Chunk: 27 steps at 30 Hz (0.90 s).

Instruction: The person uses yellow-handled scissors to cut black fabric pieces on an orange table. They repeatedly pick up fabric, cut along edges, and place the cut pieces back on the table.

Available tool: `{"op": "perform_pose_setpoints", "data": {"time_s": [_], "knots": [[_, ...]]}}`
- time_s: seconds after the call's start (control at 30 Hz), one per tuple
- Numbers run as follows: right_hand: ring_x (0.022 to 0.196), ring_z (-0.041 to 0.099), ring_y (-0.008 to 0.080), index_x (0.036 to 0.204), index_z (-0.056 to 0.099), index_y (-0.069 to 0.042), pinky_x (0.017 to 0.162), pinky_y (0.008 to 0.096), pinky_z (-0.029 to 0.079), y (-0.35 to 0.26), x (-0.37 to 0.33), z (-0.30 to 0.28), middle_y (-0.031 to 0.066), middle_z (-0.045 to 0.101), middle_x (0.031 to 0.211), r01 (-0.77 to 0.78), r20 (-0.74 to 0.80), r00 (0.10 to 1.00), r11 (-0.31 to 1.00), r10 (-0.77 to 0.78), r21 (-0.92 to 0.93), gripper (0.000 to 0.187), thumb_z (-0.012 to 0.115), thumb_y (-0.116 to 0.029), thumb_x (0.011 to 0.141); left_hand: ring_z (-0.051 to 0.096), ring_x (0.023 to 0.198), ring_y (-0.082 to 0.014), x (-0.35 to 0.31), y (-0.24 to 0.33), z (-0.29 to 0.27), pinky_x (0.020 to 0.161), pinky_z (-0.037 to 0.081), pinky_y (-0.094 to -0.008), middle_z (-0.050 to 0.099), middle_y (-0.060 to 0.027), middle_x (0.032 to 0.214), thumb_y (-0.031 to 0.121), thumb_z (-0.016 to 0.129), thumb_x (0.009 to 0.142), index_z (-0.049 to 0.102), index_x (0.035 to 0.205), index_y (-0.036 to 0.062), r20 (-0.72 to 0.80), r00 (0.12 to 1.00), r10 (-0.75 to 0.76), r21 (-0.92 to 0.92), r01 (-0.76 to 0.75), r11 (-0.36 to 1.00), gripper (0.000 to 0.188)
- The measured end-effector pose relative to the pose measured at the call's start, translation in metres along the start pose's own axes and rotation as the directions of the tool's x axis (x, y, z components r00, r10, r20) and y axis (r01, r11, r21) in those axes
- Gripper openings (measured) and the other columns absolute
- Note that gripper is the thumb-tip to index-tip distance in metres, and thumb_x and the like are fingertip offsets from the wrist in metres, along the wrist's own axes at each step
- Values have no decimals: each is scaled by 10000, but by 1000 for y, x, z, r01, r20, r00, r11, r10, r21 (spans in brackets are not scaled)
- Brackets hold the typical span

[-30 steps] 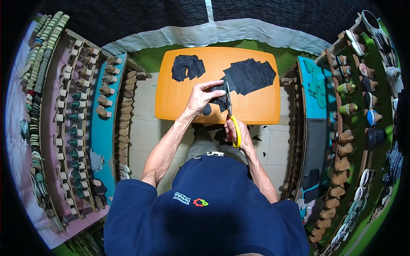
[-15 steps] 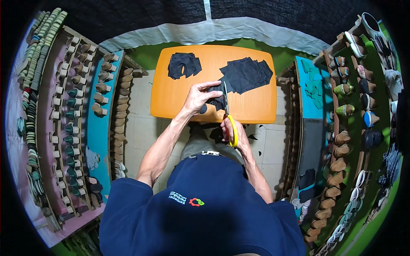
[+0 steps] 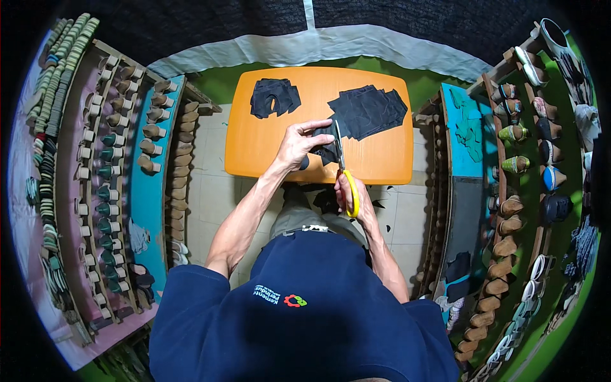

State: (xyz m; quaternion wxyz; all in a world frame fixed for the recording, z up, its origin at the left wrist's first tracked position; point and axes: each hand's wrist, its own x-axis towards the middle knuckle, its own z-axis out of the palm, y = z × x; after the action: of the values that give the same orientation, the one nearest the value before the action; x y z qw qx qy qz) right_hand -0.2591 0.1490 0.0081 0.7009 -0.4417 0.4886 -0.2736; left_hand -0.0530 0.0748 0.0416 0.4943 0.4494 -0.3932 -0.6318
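Take the middle of the orange worktop (image 3: 254, 149) as the clock's centre. Your left hand (image 3: 299, 145) reaches in from 7 o'clock, its grip pinching a black cloth (image 3: 327, 154) between thumb and fingers. That cloth sits near 5 o'clock, above the worktop's near half. Your right hand (image 3: 354, 196) is by the near edge, also toward 5 o'clock, its grip wrapped around the yellow handles of the scissors (image 3: 345, 173). Their blades point to 12 o'clock and lie along the cloth's right side, close by your left fingertips; you cannot tell here whether they bite into it.

At 10 o'clock lies a small black pile (image 3: 287, 95) with a slit-shaped gap; between 2 and 3 o'clock, a larger, uneven black stack (image 3: 375, 111). Dark scraps (image 3: 378, 204) lie on the tiled floor (image 3: 213, 197) beyond the near edge, around 5 o'clock. Shoe lasts (image 3: 150, 131) line the racks at 9 and 3 o'clock.
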Motion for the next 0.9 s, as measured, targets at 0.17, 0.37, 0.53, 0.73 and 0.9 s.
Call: {"op": "perform_pose_setpoints", "data": {"time_s": [0.17, 0.37, 0.53, 0.73, 0.9], "knots": [[424, 447, 62, 838, 542, -85, 385, 236, 401, -7, -3, 1, -34, 466, 597, -7, -32, 999, 998, 9, 61, 481, 623, -549, 935, 702, 827, -113, 2, -4, 4, 767, 568, -232, 728, -103, 1006, -1, 755, 822, 654, 1243, -13, -26, 1000, 5, -36, -5, 999, 433], [395, 430, 62, 839, 558, -89, 354, 236, 379, -3, 2, 3, -41, 450, 576, 7, -58, 998, 991, 1, 132, 449, 657, -518, 924, 706, 827, -118, 5, -8, 7, 781, 568, -236, 732, -108, 1002, -11, 747, 822, 649, 1249, -15, -52, 998, 18, -69, -21, 997, 437], [385, 420, 53, 802, 553, -91, 339, 230, 364, -2, 3, 2, -52, 436, 553, 56, -79, 996, 993, -47, 108, 459, 664, -520, 919, 705, 844, -119, 6, -11, 9, 808, 565, -235, 730, -109, 1009, -12, 743, 825, 651, 1245, -20, -73, 997, 27, -82, -33, 996, 430], [385, 434, 71, 763, 540, -74, 344, 242, 377, 4, 7, 4, -33, 437, 539, 84, -126, 989, 992, -72, 93, 483, 659, -514, 925, 697, 877, -120, 10, -19, 14, 828, 561, -237, 725, -115, 1040, 3, 738, 842, 656, 1233, -27, -141, 990, 26, -114, -43, 993, 400], [384, 440, 75, 749, 539, -68, 351, 244, 386, -2, 4, 11, -26, 436, 515, 74, -168, 984, 994, -60, 76, 500, 661, -521, 923, 699, 887, -130, 9, -28, 20, 835, 568, -250, 722, -113, 1019, 1, 726, 854, 656, 1227, -29, -163, 984, 70, -161, -96, 982, 381]]}}
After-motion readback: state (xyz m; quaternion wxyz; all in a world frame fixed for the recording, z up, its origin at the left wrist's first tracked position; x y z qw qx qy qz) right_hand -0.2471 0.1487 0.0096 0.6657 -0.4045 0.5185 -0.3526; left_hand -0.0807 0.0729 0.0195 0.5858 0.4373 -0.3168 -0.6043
